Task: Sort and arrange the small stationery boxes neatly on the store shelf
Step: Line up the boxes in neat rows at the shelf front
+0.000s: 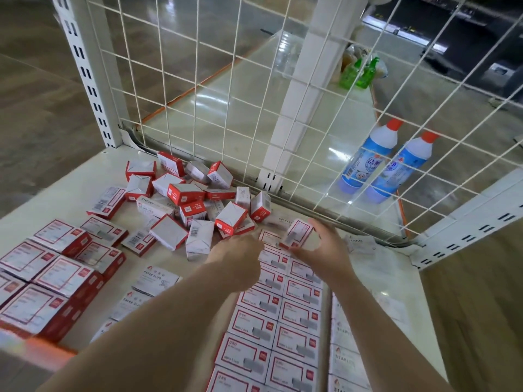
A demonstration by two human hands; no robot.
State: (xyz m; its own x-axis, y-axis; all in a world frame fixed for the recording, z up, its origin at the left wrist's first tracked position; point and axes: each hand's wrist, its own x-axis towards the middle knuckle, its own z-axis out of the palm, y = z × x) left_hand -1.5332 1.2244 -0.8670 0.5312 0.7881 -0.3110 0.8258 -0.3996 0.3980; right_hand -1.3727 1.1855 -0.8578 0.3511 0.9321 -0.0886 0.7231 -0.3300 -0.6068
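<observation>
A loose heap of small red-and-white boxes (195, 199) lies at the back of the white shelf (70, 188). My right hand (322, 250) grips one small red-and-white box (297, 233), tilted, just above the far end of two neat columns of flat boxes (283, 312). Beside it on the left, my left hand (237, 250) reaches to the edge of the heap, knuckles up; its fingertips are hidden. A grouped block of larger red-and-white boxes (45, 275) sits at the left. White staples boxes (345, 349) line the right edge.
A white wire grid (254, 108) closes the shelf's back. Behind it stand two blue bottles with red caps (387, 162) and green bottles (359, 72). White paper-clip boxes (155, 281) lie between the groups. The orange shelf front edge (36, 349) is near me.
</observation>
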